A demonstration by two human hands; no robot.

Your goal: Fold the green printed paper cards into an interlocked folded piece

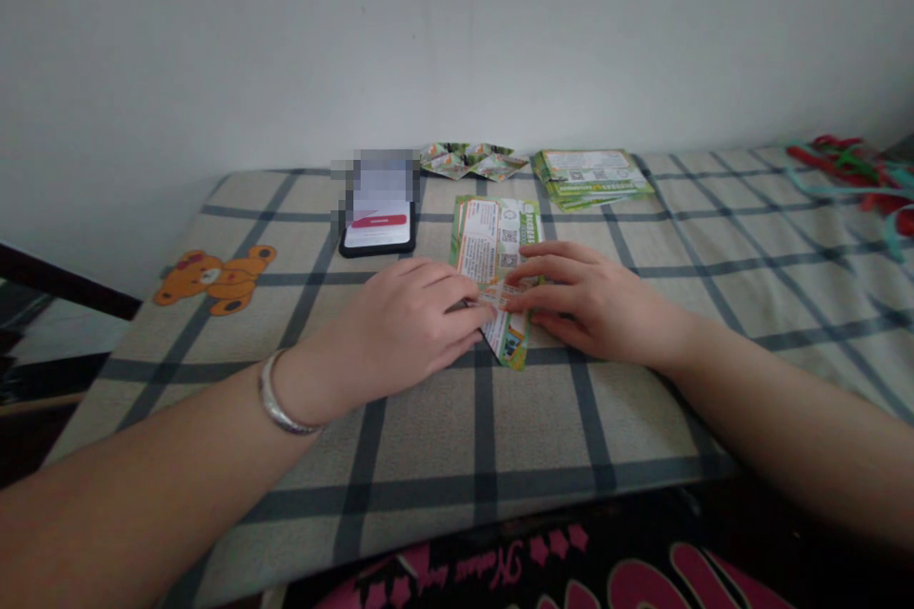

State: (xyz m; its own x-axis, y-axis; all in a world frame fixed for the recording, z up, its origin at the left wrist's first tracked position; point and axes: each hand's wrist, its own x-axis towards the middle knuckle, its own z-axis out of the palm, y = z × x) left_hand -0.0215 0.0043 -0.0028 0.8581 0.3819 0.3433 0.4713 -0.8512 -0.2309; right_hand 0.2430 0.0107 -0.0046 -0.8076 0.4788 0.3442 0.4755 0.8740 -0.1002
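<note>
Past black-and-pink cloth (543, 561), pinching flyer (486, 238) at left in left grip (421, 319), touching it at right with wide right grip (596, 300)!

Pale wall (457, 38) bhnd chkd-cloth tbl (421, 447); dim lt.

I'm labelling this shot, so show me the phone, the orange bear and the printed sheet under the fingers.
Phone (378, 211), head view: screen.
Orange bear (229, 281), head view: belly.
Printed sheet (488, 243), head view: far half.
</note>
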